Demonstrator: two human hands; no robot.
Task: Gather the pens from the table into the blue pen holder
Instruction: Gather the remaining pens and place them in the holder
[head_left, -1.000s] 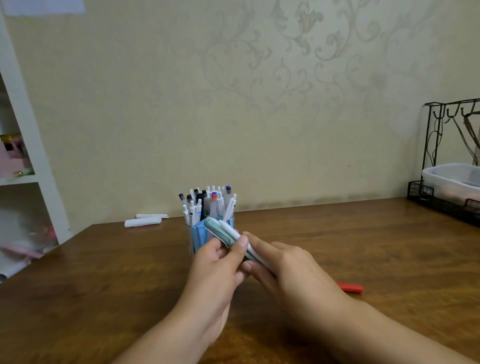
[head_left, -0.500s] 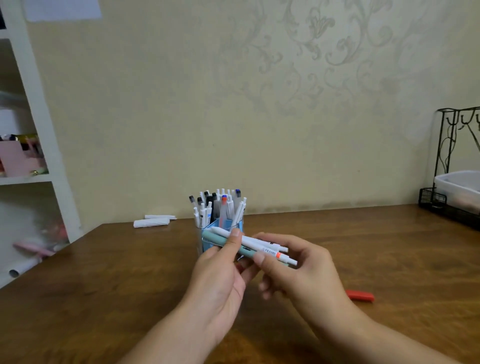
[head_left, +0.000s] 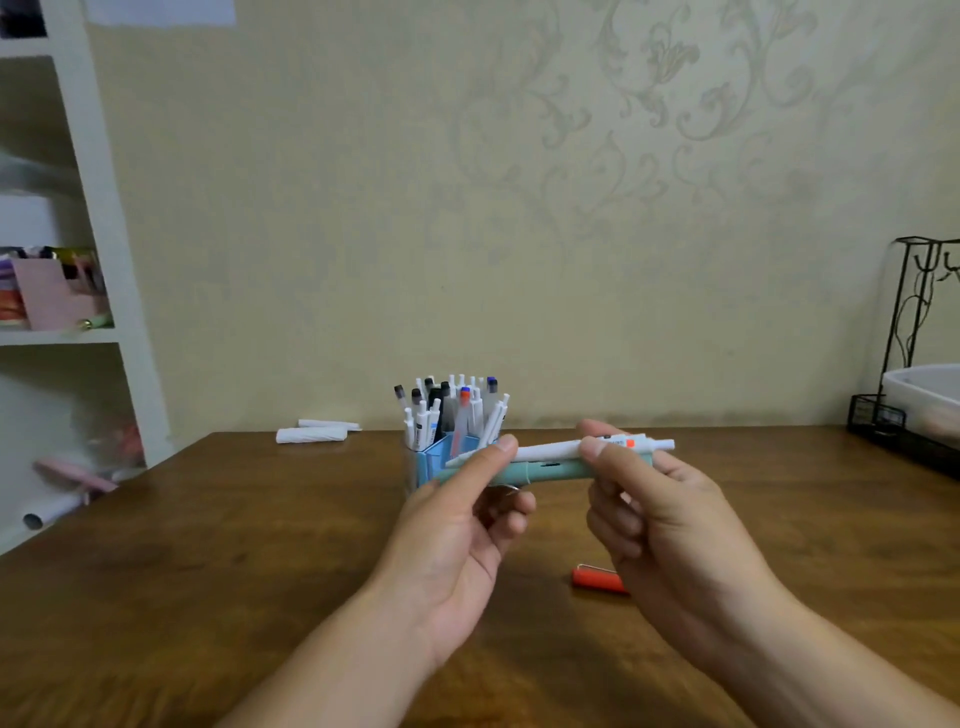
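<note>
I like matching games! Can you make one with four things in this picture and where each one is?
Things:
1. teal pen
2. red pen
3. blue pen holder
4. white rolls

Places:
A. standing on the table, full of pens
B. lying at the table's far edge by the wall
C. held up between both hands, under a white pen
D. lying on the table under the right hand

Pairs: 1-C, 2-D, 3-A, 4-B
</note>
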